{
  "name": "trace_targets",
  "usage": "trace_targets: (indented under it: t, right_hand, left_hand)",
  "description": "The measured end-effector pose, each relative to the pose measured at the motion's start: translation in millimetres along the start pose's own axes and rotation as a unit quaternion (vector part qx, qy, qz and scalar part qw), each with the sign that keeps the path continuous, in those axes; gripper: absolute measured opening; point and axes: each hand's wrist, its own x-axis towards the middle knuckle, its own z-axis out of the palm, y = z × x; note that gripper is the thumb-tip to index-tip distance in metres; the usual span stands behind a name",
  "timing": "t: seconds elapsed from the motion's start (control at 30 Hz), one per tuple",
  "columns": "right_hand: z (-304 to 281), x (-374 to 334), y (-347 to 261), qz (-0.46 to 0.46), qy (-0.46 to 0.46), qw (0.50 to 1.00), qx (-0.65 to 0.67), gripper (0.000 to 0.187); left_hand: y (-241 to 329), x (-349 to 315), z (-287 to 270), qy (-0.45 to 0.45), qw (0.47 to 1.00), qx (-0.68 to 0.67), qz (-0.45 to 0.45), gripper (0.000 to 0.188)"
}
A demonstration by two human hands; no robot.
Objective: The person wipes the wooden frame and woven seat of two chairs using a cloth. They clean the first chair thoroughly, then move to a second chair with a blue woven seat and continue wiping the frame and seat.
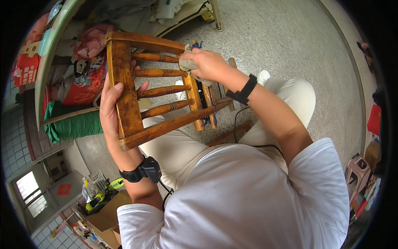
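Note:
A small wooden chair with a worn brown finish lies tilted across my lap, its wide top rail to the left. Several turned spindles run between that rail and a crossbar. Dark blue cord or fabric shows just beyond the crossbar. My left hand grips the wide rail, thumb on the face and fingers wrapped behind it. A crumpled grey-beige cloth is bunched under my right hand, pressed against the chair's far side near the crossbar's end.
At the left stands a shelf with pink and red bags and a green cloth bundle. A low table's leg is ahead. A cardboard box sits lower left, a pinkish plastic stool at right. A black cable hangs near my legs.

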Motion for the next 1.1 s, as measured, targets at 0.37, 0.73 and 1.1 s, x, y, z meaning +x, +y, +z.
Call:
trace_targets:
  t: [0.37,0.73,1.1]
  right_hand:
    - [-2,14,18,-0.056,0.048,0.993,0.087,0.046]
    - [21,-9,27,0.182,0.034,0.936,0.3,0.04]
    - [33,1,4,0.08,0.161,0.973,0.148,0.046]
  left_hand:
    - [4,-6,6,0.001,1.0,-0.007,0.018,0.055]
    - [-10,3,-22,0.004,0.996,0.086,-0.003,0.065]
    - [-11,1,-17,-0.008,0.999,0.044,0.002,0.066]
